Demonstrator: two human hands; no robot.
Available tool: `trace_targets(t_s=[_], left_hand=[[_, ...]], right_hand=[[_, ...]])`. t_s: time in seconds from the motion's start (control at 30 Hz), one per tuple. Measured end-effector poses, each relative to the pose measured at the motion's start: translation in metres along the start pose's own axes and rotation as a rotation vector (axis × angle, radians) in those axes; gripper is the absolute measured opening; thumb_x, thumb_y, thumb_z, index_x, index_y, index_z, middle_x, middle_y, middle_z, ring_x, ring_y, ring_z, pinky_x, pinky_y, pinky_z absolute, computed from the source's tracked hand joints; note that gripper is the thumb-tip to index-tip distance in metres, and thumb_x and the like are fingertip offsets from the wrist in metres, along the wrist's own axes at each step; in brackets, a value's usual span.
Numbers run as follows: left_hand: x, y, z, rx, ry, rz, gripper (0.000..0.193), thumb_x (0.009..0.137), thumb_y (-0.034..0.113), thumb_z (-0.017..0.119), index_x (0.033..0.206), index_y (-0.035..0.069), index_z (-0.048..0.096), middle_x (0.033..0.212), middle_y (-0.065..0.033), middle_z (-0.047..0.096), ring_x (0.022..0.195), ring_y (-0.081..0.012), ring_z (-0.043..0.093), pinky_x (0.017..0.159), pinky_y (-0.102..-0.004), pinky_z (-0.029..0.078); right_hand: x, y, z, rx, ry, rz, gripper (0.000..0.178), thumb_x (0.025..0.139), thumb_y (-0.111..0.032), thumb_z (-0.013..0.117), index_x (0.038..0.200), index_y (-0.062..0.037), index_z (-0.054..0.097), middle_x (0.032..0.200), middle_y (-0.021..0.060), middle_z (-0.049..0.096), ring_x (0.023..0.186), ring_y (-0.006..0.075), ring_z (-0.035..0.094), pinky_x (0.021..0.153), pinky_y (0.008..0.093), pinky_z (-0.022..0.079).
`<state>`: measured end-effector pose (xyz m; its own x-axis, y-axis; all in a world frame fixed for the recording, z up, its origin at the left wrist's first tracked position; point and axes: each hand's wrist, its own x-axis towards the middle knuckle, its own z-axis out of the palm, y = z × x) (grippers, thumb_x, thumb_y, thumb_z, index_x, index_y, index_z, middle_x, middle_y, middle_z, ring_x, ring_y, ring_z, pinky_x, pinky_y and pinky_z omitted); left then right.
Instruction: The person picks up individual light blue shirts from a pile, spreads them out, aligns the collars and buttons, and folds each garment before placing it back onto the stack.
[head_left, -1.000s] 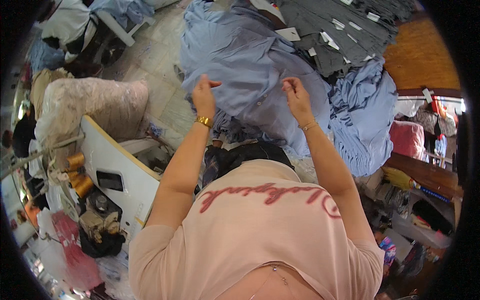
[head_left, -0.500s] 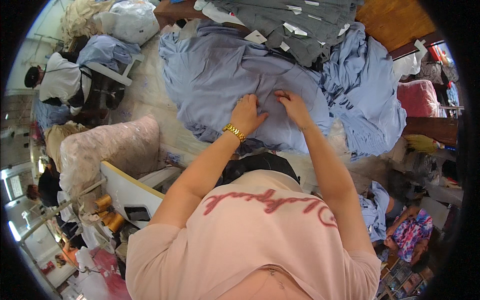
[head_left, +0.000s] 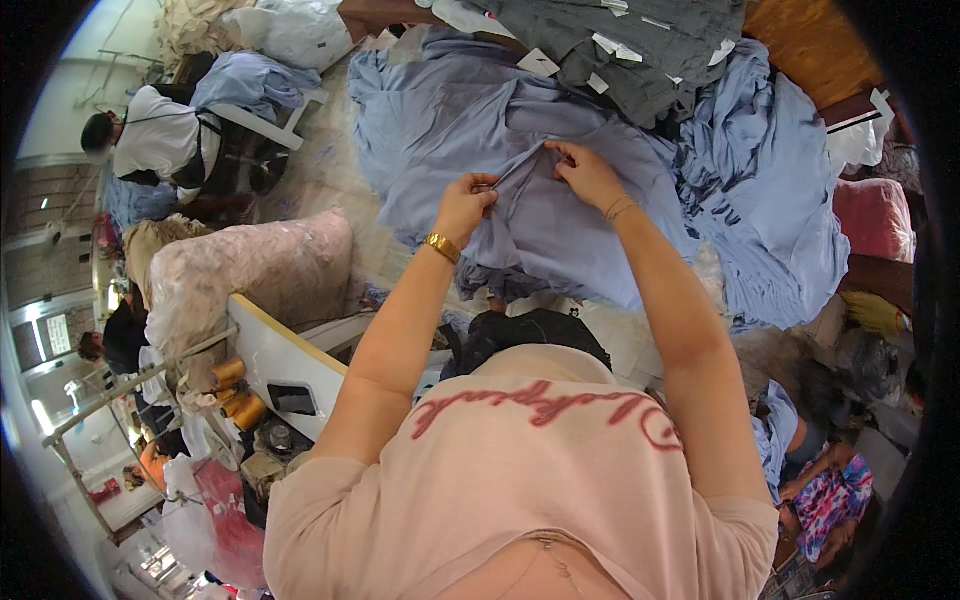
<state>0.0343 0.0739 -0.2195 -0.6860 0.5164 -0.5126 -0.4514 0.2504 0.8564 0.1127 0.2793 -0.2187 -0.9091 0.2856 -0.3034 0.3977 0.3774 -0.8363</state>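
In front of me lies a heap of light blue fabric garments (head_left: 430, 120), spread across the table. My left hand (head_left: 466, 207) pinches a fold of the top blue garment (head_left: 590, 240) between thumb and fingers. My right hand (head_left: 588, 176), farther up and to the right, grips the same garment's edge with its fingertips. A raised crease runs between the two hands. Exactly which part of the garment the fingers hold is too small to tell.
Dark grey garments (head_left: 640, 60) with white tags lie at the far side. More blue cloth (head_left: 765, 190) is bunched at right. A plastic-wrapped bale (head_left: 250, 265), thread cones (head_left: 237, 393) and a white machine table (head_left: 285, 375) stand left. A person (head_left: 160, 135) works at far left.
My left hand has moved left and lifted a fold of the blue garment. My right hand has shifted slightly up and now pulls its edge into a crease.
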Motion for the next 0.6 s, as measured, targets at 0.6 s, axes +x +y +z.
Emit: trace_targets(t_s=[0.6], left_hand=[[0.004, 0.008, 0.008, 0.024, -0.035, 0.017, 0.033, 0.071, 0.005, 0.04, 0.097, -0.001, 0.059, 0.065, 0.0019, 0.049, 0.052, -0.0074, 0.04, 0.048, -0.0207, 0.032]], right_hand=[[-0.029, -0.01, 0.041, 0.504, 0.214, -0.089, 0.019, 0.077, -0.02, 0.061, 0.079, -0.0021, 0.057, 0.063, 0.001, 0.052, 0.064, 0.013, 0.053, 0.057, 0.0254, 0.04]])
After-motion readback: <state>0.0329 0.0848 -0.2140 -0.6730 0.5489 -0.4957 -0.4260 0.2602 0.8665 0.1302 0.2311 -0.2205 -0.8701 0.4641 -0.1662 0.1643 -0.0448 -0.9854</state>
